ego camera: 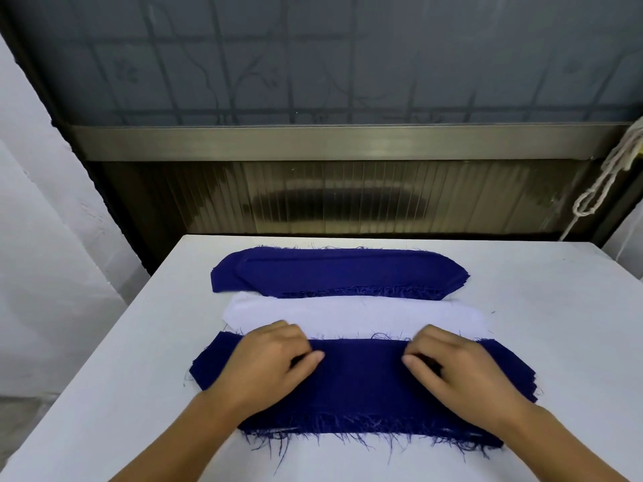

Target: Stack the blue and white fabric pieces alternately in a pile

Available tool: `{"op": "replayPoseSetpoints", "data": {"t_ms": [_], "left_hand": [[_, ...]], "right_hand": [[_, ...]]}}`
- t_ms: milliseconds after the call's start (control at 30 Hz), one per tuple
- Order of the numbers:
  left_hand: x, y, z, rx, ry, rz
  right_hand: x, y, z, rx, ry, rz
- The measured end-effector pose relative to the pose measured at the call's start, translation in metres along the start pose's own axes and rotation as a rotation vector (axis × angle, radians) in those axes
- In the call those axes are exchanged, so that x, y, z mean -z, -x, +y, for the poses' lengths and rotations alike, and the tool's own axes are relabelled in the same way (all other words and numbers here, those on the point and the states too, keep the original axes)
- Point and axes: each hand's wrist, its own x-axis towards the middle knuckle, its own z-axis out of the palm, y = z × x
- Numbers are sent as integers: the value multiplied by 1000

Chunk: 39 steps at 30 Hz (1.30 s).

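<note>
A frayed blue fabric piece lies nearest me on the white table. My left hand and my right hand rest on it with fingers curled over its far edge and thumbs pointing inward, gripping that edge. Just beyond it a white fabric piece lies flat, its near edge partly under my knuckles. Farther back sits a stack of blue fabric pieces, overlapping the white piece's far edge.
A dark ribbed panel and metal rail stand behind the table's far edge. A white cord hangs at the far right. A pale wall is on the left. Bare tabletop flanks the fabric on both sides.
</note>
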Motion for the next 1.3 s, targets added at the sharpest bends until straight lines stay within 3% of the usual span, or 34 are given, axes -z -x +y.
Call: {"op": "replayPoseSetpoints", "data": {"t_ms": [200,400,533,700,967,1300], "left_hand": [[-37,-29,1,172,103,-13],[-39,-6,-30,316,50,28],[-32,-9,-42,403,-9,-11],[-26,-43,-36,334,27,-103],[-41,-59,-35,331,398,-261],[-48,-57,-38,302,321,-253]], "right_hand": [[-28,-22,2,-140,54,-115],[-13,-1,41,-332,162,-54],[-1,-10,56,-415,226,-155],[0,-42,56,-389,76,-136],[-25,-63,62,-365,-102,-283],[-27,-79,64,-415,10,-343]]}}
